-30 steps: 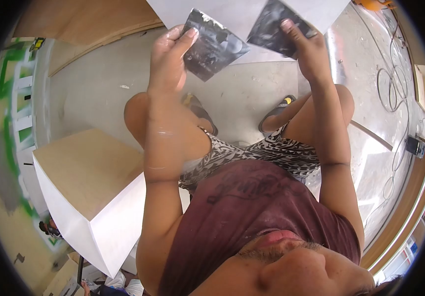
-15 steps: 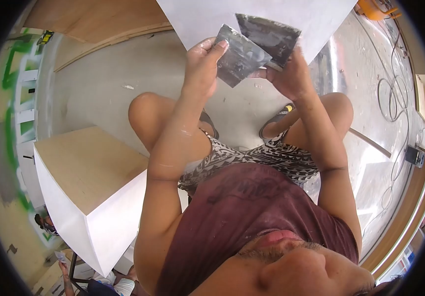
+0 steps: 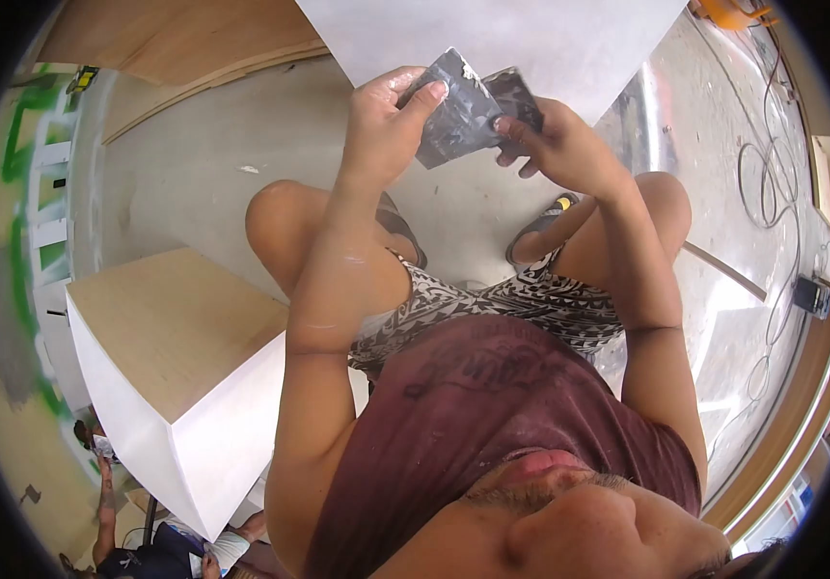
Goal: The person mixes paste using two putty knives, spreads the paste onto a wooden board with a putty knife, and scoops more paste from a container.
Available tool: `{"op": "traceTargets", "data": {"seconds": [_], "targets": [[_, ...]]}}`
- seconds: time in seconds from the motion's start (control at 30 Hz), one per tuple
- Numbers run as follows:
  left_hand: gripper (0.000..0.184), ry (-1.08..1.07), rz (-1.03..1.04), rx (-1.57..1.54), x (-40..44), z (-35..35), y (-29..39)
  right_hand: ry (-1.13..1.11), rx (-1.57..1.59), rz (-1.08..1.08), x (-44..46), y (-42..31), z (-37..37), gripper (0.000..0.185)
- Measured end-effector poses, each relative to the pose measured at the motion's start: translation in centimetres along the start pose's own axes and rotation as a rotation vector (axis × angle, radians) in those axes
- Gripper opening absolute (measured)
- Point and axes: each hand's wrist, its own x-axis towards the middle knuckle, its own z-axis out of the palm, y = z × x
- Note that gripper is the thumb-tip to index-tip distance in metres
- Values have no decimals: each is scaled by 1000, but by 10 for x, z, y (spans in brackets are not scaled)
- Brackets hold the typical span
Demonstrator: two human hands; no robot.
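Observation:
My left hand [image 3: 383, 124] grips a flat, dark rectangular putty scraper [image 3: 456, 116], thumb lying on its face. Whitish filler smears the blade and clumps near its upper corner. My right hand [image 3: 571, 150] is closed on a second dark putty scraper [image 3: 519, 96], which sits partly behind the first. The right thumb lies near the right edge of the front blade; whether it touches that blade I cannot tell. Both scrapers are held over the near edge of a large white panel [image 3: 502, 34], between and beyond my knees.
A box-like piece with white sides and a brown top [image 3: 178, 323] stands at my left. Wooden board [image 3: 183, 39] lies far left. A cable [image 3: 772, 193] loops over the floor at right, near a thin strip [image 3: 723, 270]. Another person [image 3: 159, 555] is at lower left.
My right hand has turned and drawn its scraper down and further behind the left one. The left scraper has tilted slightly. The other person at lower left has moved further into view.

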Motion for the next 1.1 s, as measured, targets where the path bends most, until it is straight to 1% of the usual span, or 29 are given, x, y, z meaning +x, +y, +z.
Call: {"op": "traceTargets", "data": {"seconds": [0.1, 0.13, 0.23, 0.3, 0.33, 0.4, 0.43, 0.5, 0.53, 0.57, 0.63, 0.67, 0.7, 0.73, 0.77, 0.83, 0.87, 0.97, 1.07, 1.1], "targets": [[23, -72, -5, 137, -3, -1, 9, -132, -110, 40, -2, 0, -3, 38], [24, -102, -40, 170, -4, -1, 12, -191, -131, 66, -2, 1, -4, 41], [27, -176, -124, 270, -6, -2, 22, -302, -231, 233, 0, -9, -4, 46], [26, -195, -154, 334, -7, -2, 25, -279, -240, 182, 2, 0, -5, 47], [25, -120, -99, 239, -4, -2, 19, -267, -246, 154, 5, 7, -6, 48], [25, 34, 10, 49, 4, -4, 1, 106, -313, -70, 19, 35, -19, 49], [26, 78, -5, -29, 6, -6, 2, 291, -344, -182, 21, 39, -25, 49], [28, 170, -29, -185, 8, -12, 6, 399, -190, -129, 17, 28, -50, 47], [30, 171, -38, -194, 6, -12, 9, 432, -11, -137, 13, 19, -52, 42], [31, 185, -45, -218, 5, -9, 9, 400, 64, -164, 7, 13, -53, 40], [33, 205, -64, -267, 1, 2, 9, 168, -7, -63, 6, 9, -54, 44], [35, 139, -41, -154, -1, 4, 7, 239, -100, -163, 13, 19, -42, 48], [37, 69, -19, -40, -4, 6, 5, 327, -231, -118, 16, 19, -33, 49], [39, -2, 5, 74, -8, 8, 5, 340, -221, -94, 18, 16, -29, 48], [40, -34, -13, 119, -13, 10, 7, 354, -212, -71, 18, 14, -27, 48], [42, -90, -42, 206, -21, 17, 20, 383, -116, -98, 14, 12, -27, 46], [44, -94, -21, 314, -21, 13, 8, 392, -70, -114, 13, 12, -28, 45], [42, -225, -99, 467, -28, 21, 28, 407, -56, -150, 10, 13, -35, 39], [38, -218, -6, 478, -26, 16, 17, 463, 125, -267, 8, 15, -44, 35], [34, -183, -72, 247, -24, 16, 11, 501, 216, -323, 16, 27, -51, 33]]}}
